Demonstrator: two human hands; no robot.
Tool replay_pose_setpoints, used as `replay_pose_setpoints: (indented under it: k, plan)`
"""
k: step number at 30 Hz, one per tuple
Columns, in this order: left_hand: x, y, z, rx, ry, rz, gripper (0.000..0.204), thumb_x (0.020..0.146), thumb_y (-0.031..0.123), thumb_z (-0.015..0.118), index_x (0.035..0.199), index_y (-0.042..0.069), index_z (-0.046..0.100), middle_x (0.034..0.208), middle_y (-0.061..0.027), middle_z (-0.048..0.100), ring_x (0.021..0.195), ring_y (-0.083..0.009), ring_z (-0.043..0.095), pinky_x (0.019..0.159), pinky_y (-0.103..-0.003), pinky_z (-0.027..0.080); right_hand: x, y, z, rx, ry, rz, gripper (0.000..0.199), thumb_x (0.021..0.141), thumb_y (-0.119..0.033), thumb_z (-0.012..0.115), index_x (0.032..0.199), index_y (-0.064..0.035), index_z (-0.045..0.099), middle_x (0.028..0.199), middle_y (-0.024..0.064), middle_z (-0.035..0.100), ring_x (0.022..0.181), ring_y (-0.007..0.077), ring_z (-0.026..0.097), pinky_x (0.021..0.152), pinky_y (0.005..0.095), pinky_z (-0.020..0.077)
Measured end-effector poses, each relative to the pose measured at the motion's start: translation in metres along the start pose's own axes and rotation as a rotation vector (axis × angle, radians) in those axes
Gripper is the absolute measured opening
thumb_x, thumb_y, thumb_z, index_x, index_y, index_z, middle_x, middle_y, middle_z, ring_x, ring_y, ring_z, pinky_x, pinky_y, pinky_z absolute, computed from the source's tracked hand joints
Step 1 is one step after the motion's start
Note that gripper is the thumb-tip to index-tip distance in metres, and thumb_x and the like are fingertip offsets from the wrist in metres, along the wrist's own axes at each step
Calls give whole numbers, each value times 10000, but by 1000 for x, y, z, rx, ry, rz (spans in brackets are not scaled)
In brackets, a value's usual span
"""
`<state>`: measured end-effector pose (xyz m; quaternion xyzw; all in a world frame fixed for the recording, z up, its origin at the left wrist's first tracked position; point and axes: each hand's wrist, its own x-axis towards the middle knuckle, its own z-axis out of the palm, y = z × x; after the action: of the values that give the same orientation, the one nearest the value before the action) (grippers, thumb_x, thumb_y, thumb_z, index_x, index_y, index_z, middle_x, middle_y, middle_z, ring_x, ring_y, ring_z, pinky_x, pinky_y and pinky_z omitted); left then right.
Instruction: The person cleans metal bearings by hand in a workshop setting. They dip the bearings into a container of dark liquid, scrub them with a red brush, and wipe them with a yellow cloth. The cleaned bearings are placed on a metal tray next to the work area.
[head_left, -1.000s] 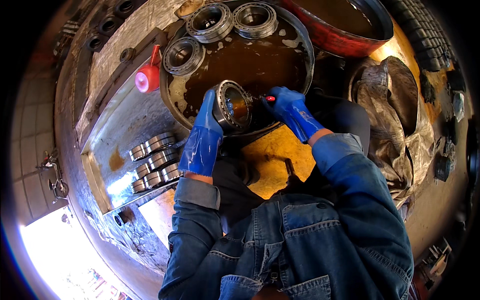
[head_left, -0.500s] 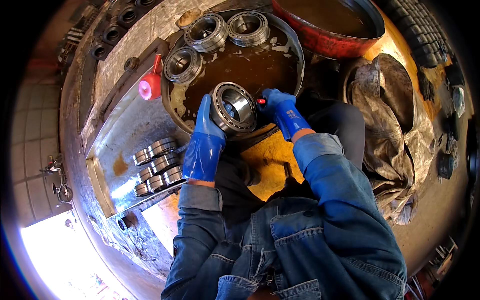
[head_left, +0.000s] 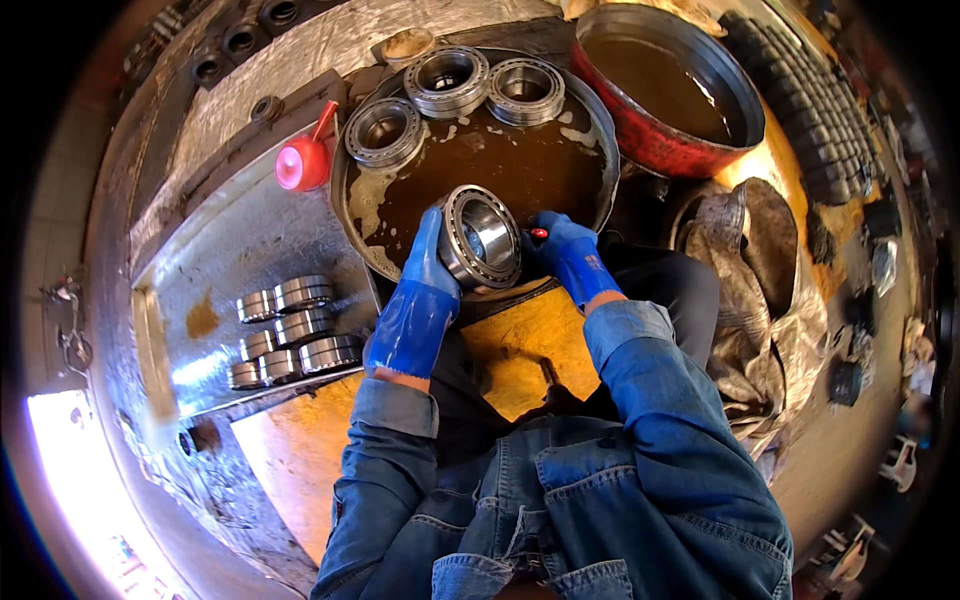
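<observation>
Head view: bearing (head_left: 482, 238) gripped between both hands' fingers (head_left: 432, 232).

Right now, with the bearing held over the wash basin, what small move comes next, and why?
Probably turn the bearing a little in the left hand. The right hand holds a small red-tipped tool at its rim, and the ring stands on edge above the brown liquid in the basin.

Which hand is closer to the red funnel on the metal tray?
Left. The left hand grips the bearing on the side facing the red funnel; the right hand is beyond the bearing, farther away.
</observation>
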<state>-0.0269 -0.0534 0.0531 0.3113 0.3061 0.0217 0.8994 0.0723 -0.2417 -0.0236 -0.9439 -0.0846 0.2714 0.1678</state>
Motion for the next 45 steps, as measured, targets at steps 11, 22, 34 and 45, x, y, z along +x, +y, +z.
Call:
replay_pose_setpoints:
  k: [11, 22, 34, 45]
  plan:
    - [29, -6, -16, -201, -137, -94, 362, 1058, 320, 579, 1290, 49, 646, 1180, -168, 700, 995, -308, 731, 833, -484, 648, 45, 18, -16, 261, 28, -143, 399, 902, -395, 740, 1084, -41, 750, 963, 118, 769, 854, 184, 706, 808, 347, 559]
    - [9, -13, -67, 393, -360, 420, 372, 1110, 301, 471, 1395, 91, 586, 1175, -130, 694, 1048, -193, 680, 938, -348, 554, -12, -63, -16, 478, -1, -324, 567, 933, -379, 781, 1302, 37, 670, 1110, 112, 737, 979, 170, 670, 891, 320, 547]
    - [19, -19, -57, 230, -304, 315, 483, 1070, 462, 524, 1081, 35, 750, 978, -106, 741, 881, -172, 672, 840, -348, 534, 2, -71, 31, 606, 62, -438, 469, 1006, -198, 599, 1392, 66, 555, 1215, 160, 700, 1045, 209, 669, 908, 329, 548]
    - [21, -17, -64, 309, -361, 368, 360, 1096, 335, 458, 1206, 51, 650, 1110, -153, 708, 1004, -254, 674, 930, -392, 520, 22, -61, 33, 234, 263, -437, 538, 1033, -363, 589, 1393, 36, 580, 1242, 235, 696, 1095, 318, 694, 962, 433, 550]
